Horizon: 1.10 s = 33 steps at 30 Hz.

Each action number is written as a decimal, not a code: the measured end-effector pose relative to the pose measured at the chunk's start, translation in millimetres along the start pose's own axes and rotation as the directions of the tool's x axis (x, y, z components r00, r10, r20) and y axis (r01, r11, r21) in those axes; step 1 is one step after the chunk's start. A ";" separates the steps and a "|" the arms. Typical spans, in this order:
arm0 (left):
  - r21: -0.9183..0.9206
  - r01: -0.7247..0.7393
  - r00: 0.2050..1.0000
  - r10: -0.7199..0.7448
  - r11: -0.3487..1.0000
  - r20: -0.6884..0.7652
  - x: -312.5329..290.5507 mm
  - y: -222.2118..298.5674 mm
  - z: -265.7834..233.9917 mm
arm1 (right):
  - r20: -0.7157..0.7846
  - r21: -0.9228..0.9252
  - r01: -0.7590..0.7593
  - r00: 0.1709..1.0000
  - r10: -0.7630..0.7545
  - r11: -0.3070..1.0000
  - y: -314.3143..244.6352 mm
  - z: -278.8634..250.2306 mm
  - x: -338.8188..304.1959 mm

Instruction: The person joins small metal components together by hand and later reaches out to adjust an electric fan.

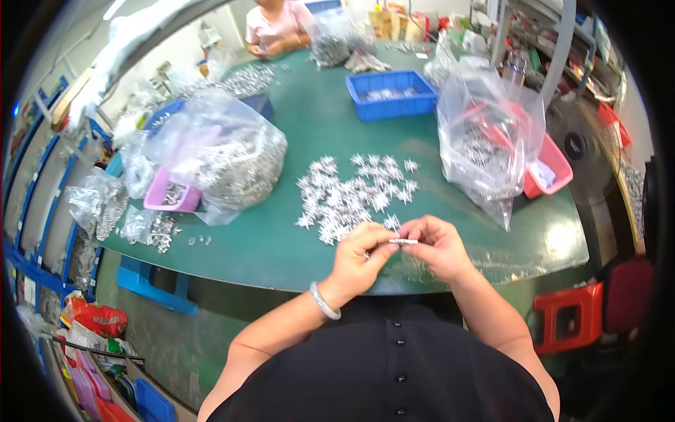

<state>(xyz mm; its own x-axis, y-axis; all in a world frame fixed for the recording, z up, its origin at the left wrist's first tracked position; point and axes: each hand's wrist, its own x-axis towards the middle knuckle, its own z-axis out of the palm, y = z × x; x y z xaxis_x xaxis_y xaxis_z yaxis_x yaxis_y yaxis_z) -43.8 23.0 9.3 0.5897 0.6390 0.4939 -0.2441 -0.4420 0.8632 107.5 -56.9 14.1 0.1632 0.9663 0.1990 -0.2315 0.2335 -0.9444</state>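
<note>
Both my hands meet just above the near edge of the green table (pixel 415 158). My left hand (pixel 362 253), with a pale bangle on its wrist, pinches one end of a small silvery metal piece (pixel 403 241). The fingertips of my right hand (pixel 437 243) close on its other end. The piece looks thin and short; its exact shape is too small to make out. Just beyond my fingers lies a loose pile of spiky, star-like silvery pieces (pixel 348 197), with a single one (pixel 391 221) right by my right hand.
Clear plastic bags of metal parts stand left (pixel 242 155) and right (pixel 485 133). A pink tub (pixel 172 193), a blue tray (pixel 391 98) and a red basin (pixel 555 165) hold things too. Across the table sits a person (pixel 278 28). Stools, one blue (pixel 158 285), one red (pixel 573 316), flank the table.
</note>
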 end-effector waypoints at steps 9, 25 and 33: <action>0.044 0.007 1.000 -0.008 0.999 0.027 -16.5 8.1 -6.5 | 0.061 -0.006 -0.070 0.996 0.071 0.998 -1.2 7.7 -10.8; 0.059 0.017 0.999 -0.020 0.998 0.048 -27.9 2.7 -13.6 | 0.139 -0.451 0.099 0.989 -0.039 0.887 1.1 12.3 -14.4; 0.066 -0.008 0.994 0.000 0.998 0.113 -26.4 5.1 -5.5 | 0.085 -0.471 -0.014 0.994 0.062 0.882 -14.0 -2.6 -38.4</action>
<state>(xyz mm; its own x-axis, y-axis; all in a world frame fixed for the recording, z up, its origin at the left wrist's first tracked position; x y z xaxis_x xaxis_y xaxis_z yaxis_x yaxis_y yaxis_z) -64.8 7.3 1.2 0.6726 0.5640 0.4792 -0.1973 -0.4874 0.8506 107.0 -97.6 19.0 0.0667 0.9846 0.1618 0.2456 0.1410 -0.9591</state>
